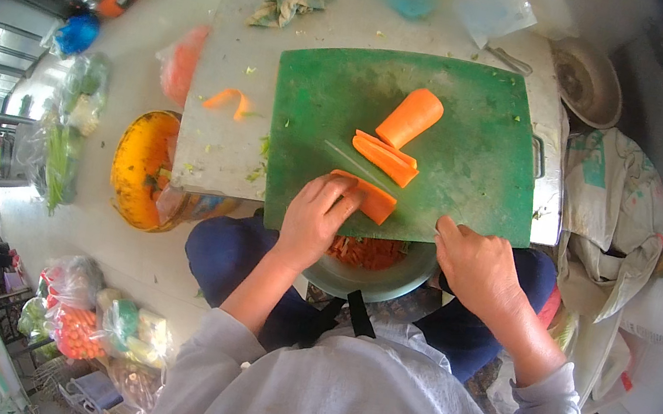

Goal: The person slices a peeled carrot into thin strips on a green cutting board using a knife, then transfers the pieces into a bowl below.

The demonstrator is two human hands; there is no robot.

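My left hand (319, 208) presses its fingertips on a flat-cut carrot piece (377, 204) at the near side of a green cutting board (479, 160). My right hand (478, 263) is closed around the handle of a knife, mostly hidden in the fist. The knife's blade (356, 163) appears as a thin pale line, seen nearly edge-on, beyond the held piece. Past it lie long carrot slices (385, 160) and a thick peeled carrot section (412, 117). Below the board's near edge, a bowl (351, 284) between my legs contains cut orange pieces (366, 253).
The board lies on a pale low table (221, 154) with a crumpled cloth (287, 5) and a carrot peel strip (229, 101). An orange bucket (128, 171) stands left. Bagged vegetables (77, 328) sit on the floor. At right are a metal pan (586, 82) and a sack (617, 191).
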